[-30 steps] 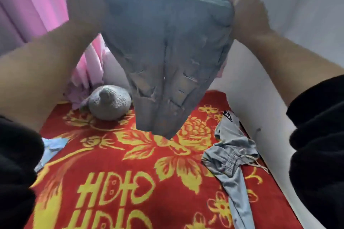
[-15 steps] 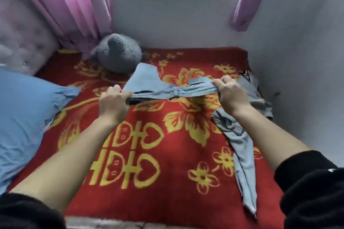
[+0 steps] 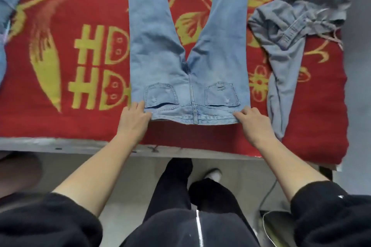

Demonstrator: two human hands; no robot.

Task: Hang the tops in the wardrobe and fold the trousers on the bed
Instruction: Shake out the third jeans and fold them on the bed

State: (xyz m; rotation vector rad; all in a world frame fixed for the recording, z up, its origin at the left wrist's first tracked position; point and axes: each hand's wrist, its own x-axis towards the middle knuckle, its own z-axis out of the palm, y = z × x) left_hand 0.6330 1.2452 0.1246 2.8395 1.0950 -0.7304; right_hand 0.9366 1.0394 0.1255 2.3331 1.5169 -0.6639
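Light blue jeans (image 3: pixel 188 50) lie flat on the red bed cover (image 3: pixel 60 118), back pockets up, waistband towards me and both legs running away out of the top of the view. My left hand (image 3: pixel 133 119) pinches the left corner of the waistband. My right hand (image 3: pixel 252 122) pinches the right corner. A second pair of grey-blue trousers (image 3: pixel 289 34) lies crumpled to the right of the jeans, one leg trailing towards the bed's front edge.
A blue pillow (image 3: pixel 8 0) sits at the far left. The bed's grey front edge (image 3: pixel 60 145) runs across below my hands. My legs and a white shoe (image 3: pixel 212 174) stand on the pale floor, with a cable (image 3: pixel 267 196) at the right.
I have lowered the jeans from the air and spread them flat on the bed. My view has dropped from the window to the bed's front edge.
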